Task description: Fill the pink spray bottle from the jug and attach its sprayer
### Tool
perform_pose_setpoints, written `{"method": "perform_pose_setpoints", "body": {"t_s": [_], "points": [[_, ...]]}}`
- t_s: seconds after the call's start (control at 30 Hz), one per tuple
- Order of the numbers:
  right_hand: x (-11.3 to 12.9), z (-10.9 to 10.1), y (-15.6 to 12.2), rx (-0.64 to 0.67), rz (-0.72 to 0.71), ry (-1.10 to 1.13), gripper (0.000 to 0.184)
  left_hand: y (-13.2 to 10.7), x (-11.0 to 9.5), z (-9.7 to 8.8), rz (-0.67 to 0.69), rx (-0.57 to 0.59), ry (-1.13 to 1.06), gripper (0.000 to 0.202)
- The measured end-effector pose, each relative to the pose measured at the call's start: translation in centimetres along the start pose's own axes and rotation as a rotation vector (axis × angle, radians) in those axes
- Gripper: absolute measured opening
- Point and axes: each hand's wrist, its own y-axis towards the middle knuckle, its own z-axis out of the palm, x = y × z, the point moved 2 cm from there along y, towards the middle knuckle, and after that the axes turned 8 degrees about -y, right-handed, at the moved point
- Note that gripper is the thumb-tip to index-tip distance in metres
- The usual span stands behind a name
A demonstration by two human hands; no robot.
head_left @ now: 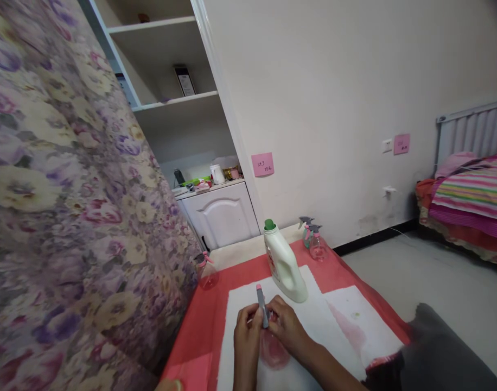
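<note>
A spray bottle stands between my hands, with a see-through body (275, 354) and a grey spray head (262, 305) with a pink tip. My left hand (247, 326) has its fingers closed on the left side of the spray head. From the right, my right hand (287, 325) grips near the neck with curled fingers. The fingers partly hide the neck, so I cannot tell how the head sits on it. Just beyond my hands, a pale green jug (287, 263) with a handle and green cap stands on a white cloth (240, 309).
Another spray bottle (208, 274) stands at the table's left, by the flowered curtain (89, 217). Two more, including a clear one (318, 250), stand at the back right. A stained white cloth (364, 320) lies right on the red table cover (199, 331). Dark fabric (444, 347) shows lower right.
</note>
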Motion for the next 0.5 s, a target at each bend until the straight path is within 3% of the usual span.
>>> {"method": "perform_pose_setpoints", "body": {"t_s": [0.23, 0.5], "points": [[-0.3, 0.1, 0.4, 0.010, 0.014, 0.010, 0.006, 1.8, 1.5, 0.0, -0.074, 0.095, -0.052, 0.048], [-0.5, -0.1, 0.0, 0.003, 0.035, -0.008, 0.015, 1.7, 1.3, 0.1, -0.024, 0.074, -0.032, 0.043]]}}
